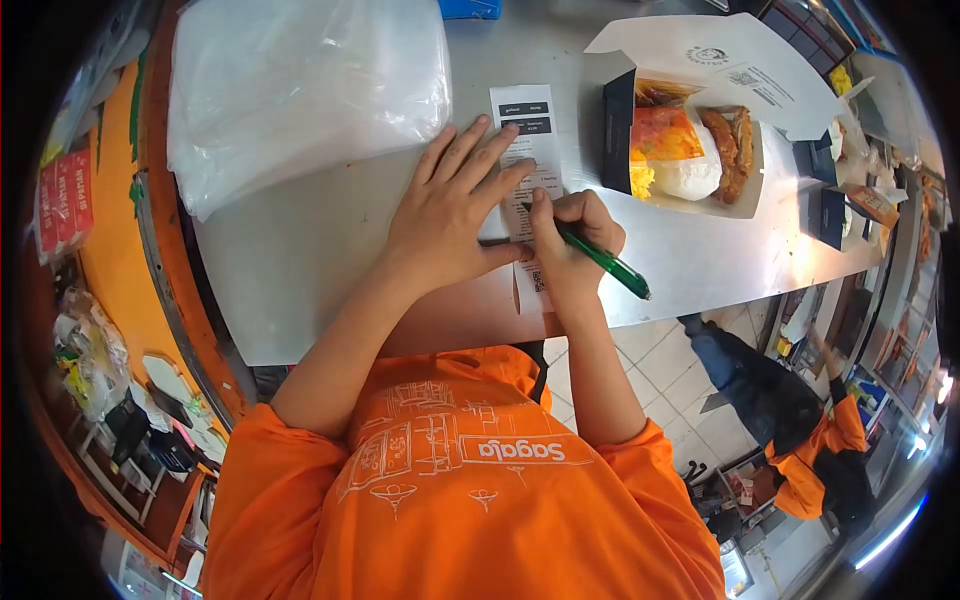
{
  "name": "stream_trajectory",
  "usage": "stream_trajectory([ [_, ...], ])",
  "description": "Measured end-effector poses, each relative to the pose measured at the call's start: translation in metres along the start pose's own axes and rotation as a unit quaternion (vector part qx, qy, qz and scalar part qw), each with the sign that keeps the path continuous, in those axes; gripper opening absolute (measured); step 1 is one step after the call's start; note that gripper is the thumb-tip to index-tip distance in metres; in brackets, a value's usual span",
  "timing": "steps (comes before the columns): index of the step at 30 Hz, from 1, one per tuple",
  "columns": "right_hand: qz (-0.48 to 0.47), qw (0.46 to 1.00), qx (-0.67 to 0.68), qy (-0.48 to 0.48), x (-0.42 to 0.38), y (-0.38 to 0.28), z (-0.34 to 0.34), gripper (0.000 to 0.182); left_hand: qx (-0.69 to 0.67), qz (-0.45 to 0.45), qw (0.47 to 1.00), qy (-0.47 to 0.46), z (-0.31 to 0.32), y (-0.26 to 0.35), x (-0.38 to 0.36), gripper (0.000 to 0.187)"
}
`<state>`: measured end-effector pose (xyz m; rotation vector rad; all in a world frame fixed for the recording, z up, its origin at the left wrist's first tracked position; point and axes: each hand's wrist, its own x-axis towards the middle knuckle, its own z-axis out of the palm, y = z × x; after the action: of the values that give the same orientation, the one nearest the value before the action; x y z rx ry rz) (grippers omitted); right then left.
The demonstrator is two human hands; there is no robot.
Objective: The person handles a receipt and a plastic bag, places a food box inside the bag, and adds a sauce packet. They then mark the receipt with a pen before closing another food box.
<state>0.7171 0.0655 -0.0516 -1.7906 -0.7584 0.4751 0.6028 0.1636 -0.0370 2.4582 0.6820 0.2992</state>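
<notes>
A long printed receipt [540,150] lies on the metal table [300,270] in front of me. My left hand [450,210] rests flat with fingers spread, its fingertips and thumb pressing on the receipt's left side. In my right hand [580,235] is a green pen [622,274], tilted, with its tip at the middle of the paper. Part of the receipt is hidden under both hands. To the right stands an open food box [745,195] with a ball of white rice [694,178], fried pieces [727,150] and a red-orange sachet [664,136] in it.
A stack of clear plastic bags [310,100] covers the table's far left. A blue object [470,9] sits at the back edge. More dark boxes [830,215] stand at the right end. A co-worker in an orange shirt [810,460] is beyond the table, lower right.
</notes>
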Motion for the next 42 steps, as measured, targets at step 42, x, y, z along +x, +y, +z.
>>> stream_trajectory([
  [42, -0.202, 0.977, -0.054, 0.051, -0.004, 0.009, -0.008, 0.031, 0.002, -0.001, 1.000, -0.001, -0.001, 0.004, 0.003, 0.068],
])
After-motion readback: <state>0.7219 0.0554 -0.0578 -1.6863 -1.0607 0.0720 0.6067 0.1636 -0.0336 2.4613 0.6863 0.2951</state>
